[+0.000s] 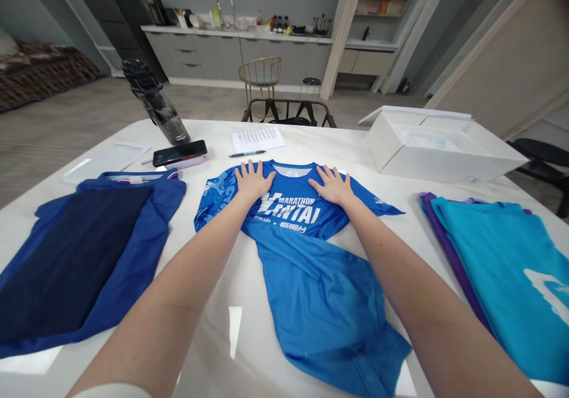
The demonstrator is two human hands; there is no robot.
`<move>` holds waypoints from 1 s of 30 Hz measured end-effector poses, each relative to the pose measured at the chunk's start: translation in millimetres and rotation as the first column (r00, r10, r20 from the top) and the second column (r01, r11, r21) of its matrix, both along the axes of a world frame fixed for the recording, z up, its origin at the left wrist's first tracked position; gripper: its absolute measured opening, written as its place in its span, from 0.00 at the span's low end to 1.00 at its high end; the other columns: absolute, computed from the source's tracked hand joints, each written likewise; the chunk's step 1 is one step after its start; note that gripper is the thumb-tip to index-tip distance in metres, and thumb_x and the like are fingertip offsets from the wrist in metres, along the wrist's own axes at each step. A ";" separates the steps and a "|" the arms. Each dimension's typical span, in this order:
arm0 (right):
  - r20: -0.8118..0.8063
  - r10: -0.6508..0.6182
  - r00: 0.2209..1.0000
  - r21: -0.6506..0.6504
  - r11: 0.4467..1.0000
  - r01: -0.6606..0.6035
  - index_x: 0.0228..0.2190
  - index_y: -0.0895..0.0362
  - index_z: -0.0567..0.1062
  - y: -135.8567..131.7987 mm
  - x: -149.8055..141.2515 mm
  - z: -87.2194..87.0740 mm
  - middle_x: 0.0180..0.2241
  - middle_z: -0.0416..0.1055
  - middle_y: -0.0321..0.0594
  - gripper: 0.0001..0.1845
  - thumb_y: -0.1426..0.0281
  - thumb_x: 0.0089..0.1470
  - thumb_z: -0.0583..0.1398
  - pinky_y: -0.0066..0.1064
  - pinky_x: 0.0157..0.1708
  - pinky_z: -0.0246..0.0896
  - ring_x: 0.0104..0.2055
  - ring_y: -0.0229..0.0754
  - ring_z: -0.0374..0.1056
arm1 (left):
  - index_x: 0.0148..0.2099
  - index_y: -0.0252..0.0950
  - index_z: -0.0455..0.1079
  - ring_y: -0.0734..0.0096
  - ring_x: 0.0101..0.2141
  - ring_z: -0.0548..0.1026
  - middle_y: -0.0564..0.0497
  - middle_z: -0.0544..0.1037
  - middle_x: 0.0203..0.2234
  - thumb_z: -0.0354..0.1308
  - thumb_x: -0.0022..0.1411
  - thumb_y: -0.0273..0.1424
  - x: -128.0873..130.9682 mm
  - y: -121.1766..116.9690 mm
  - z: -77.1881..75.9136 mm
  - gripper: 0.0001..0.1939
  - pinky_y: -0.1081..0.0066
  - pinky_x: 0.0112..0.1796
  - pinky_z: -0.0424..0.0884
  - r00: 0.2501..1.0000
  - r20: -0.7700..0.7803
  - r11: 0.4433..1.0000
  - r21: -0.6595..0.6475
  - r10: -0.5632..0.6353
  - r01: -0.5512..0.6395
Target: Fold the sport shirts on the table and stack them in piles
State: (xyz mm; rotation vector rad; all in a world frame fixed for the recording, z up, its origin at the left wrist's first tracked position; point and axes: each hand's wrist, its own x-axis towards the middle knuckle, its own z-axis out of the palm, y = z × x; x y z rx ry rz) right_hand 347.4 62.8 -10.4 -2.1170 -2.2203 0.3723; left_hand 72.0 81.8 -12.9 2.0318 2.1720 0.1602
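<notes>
Blue marathon T-shirt point(320, 309) lies face up on a white table point(311, 149), its collar pointing away from the person and its lower body running toward them, skewed to the right and loosely rumpled. The left hand point(254, 182) and right hand point(332, 186) press flat on the chest on either side of the collar, fingers spread, pinching nothing. To the left lies a folded navy shirt point(89, 256). To the right, a teal shirt point(502, 267) lies over a purple shirt point(444, 238). Beyond the collar are a printed sheet point(258, 139) with a pen point(247, 153) along its lower edge, a phone point(179, 153), and a dark bottle point(155, 102) near the table's far edge. A white box point(444, 149) sits open at the far right of the table.
</notes>
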 end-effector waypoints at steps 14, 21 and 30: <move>-0.054 0.216 0.975 0.170 0.964 -0.204 0.64 0.55 0.70 -64.1 8.5 15.4 0.70 0.58 0.48 0.27 0.59 0.70 0.52 0.51 0.70 0.47 0.72 0.54 0.53 | 0.73 0.38 0.58 0.52 0.71 0.53 0.42 0.56 0.73 0.39 0.76 0.40 12.3 -61.3 7.3 0.29 0.45 0.68 0.49 0.942 -0.047 0.938 0.090 -0.332 0.335; 0.034 0.064 0.997 0.157 0.985 -0.068 0.58 0.55 0.73 -147.9 34.2 32.3 0.61 0.71 0.51 0.23 0.58 0.71 0.51 0.45 0.58 0.63 0.62 0.55 0.66 | 0.75 0.44 0.53 0.42 0.72 0.49 0.42 0.51 0.74 0.40 0.73 0.53 10.7 -124.6 18.7 0.36 0.31 0.65 0.46 0.962 -0.012 0.962 -0.043 -0.271 0.270; 0.182 -0.013 0.983 0.179 0.984 -0.020 0.29 0.54 0.79 -208.6 120.8 37.3 0.44 0.77 0.52 0.27 0.51 0.67 0.52 0.44 0.48 0.66 0.46 0.54 0.74 | 0.67 0.45 0.69 0.60 0.62 0.70 0.48 0.69 0.66 0.48 0.67 0.27 -6.1 -158.6 34.7 0.28 0.62 0.61 0.67 0.860 -0.034 0.860 0.008 -0.509 0.510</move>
